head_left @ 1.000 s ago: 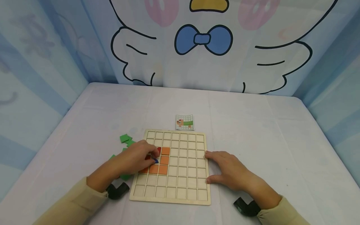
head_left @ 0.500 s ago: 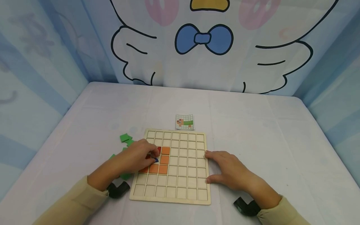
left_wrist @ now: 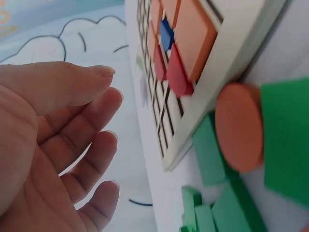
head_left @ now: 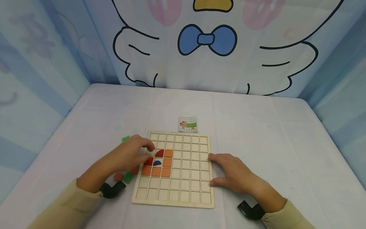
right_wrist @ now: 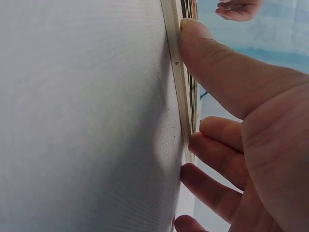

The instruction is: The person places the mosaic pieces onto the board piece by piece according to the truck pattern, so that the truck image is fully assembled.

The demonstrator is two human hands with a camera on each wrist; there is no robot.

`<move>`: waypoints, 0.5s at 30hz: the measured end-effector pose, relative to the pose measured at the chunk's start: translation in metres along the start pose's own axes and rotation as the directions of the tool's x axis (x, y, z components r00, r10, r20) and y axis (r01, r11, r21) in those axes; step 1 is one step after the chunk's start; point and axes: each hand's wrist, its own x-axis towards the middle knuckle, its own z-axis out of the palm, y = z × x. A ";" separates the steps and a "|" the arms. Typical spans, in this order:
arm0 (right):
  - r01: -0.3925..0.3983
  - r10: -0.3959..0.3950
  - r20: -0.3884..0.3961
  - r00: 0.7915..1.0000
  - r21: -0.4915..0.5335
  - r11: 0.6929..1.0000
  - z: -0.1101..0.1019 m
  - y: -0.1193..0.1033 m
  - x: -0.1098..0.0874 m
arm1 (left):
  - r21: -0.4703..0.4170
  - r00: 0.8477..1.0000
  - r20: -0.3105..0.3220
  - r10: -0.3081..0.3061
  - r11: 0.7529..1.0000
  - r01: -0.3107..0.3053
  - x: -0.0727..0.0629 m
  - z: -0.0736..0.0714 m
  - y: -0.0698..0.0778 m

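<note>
Low centre, a pale wooden grid board holds five flat orange square tiles, two curved red tiles and a blue half-round piece. The loosely curved left hand, gripping nothing, partly hides green pieces lower left; the relaxed right hand touches the board's right edge.

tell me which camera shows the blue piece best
The head view: it shows the blue piece uncovered from above, its rounded outline clear. The left wrist view shows it too, but at a steep slant that squeezes its shape. The right wrist view does not show it.
</note>
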 end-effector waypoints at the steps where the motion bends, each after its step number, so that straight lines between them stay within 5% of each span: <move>1: 0.001 -0.001 -0.001 1.000 0.001 1.000 0.000 0.000 0.000 | -0.001 1.000 -0.005 -0.003 1.000 0.003 -0.001 -0.001 -0.001; 15: 0.004 -0.004 -0.001 1.000 -0.002 1.000 0.001 0.001 0.000 | 0.017 0.993 -0.102 -0.059 0.998 0.061 -0.013 -0.017 -0.014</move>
